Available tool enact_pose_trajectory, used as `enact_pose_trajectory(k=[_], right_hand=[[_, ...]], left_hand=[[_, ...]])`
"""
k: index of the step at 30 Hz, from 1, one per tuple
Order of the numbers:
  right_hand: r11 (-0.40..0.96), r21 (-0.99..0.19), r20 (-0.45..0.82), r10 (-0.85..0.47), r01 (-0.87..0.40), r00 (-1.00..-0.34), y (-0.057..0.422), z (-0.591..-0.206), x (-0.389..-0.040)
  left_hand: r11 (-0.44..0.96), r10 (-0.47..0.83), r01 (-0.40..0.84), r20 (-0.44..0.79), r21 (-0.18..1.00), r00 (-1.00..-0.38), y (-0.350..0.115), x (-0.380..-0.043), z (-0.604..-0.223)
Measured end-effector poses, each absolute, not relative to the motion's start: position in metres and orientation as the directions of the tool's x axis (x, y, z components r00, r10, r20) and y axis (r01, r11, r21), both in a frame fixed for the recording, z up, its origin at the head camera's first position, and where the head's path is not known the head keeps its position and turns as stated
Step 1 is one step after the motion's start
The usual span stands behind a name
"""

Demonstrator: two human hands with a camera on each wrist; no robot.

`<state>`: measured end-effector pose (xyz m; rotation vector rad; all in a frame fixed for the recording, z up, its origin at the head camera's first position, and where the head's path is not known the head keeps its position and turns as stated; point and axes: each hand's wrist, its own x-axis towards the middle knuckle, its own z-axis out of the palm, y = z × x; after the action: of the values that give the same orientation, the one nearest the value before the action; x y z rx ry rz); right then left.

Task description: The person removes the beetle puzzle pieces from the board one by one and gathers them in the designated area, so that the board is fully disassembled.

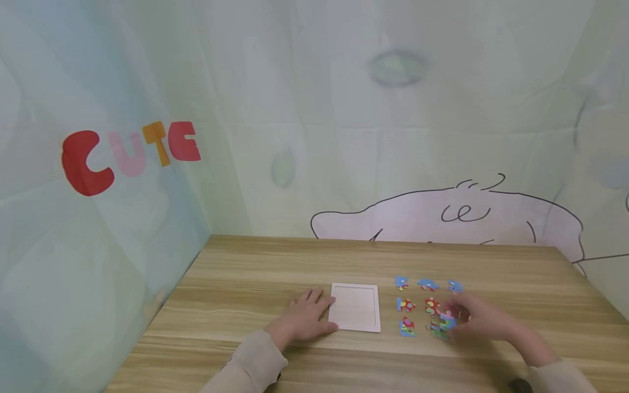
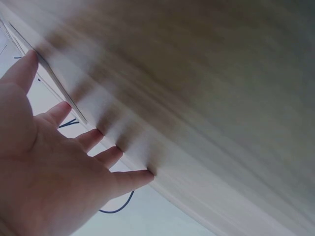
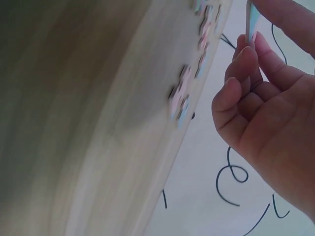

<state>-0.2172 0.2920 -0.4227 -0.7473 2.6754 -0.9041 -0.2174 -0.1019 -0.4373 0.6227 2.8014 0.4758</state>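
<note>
A square, pale puzzle frame (image 1: pixel 330 319) lies flat on the wooden table. Along its left side rests my left hand (image 1: pixel 306 316), fingers spread, with thumb and index fingertip at the frame's edge. In the left wrist view the left hand's fingertips (image 2: pixel 147 173) touch down on the tabletop. My right hand (image 1: pixel 484 317) pinches a colourful jigsaw piece (image 1: pixel 447 320) between thumb and fingers, raised over another piece (image 1: pixel 437 331) that it partly covers. The right wrist view shows the pinched piece (image 3: pixel 250 22) edge-on, clear of the table.
Several loose jigsaw pieces lie in rows right of the frame, among them a blue one (image 1: pixel 401 282) at the back and a red flowered one (image 1: pixel 432 305) close to my right hand. A printed curtain (image 1: pixel 255 180) hangs behind the table's back edge.
</note>
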Motion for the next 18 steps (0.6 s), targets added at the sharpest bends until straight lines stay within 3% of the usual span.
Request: enact_pose_trajectory(k=[18], right_hand=[[0.681,-0.609,-0.04,-0.537,-0.406,-0.842,0.322,-0.43,-0.201]], left_hand=[[0.859,0.439,0.36,-0.162,0.365,-0.884,-0.102,-0.218,-0.439]])
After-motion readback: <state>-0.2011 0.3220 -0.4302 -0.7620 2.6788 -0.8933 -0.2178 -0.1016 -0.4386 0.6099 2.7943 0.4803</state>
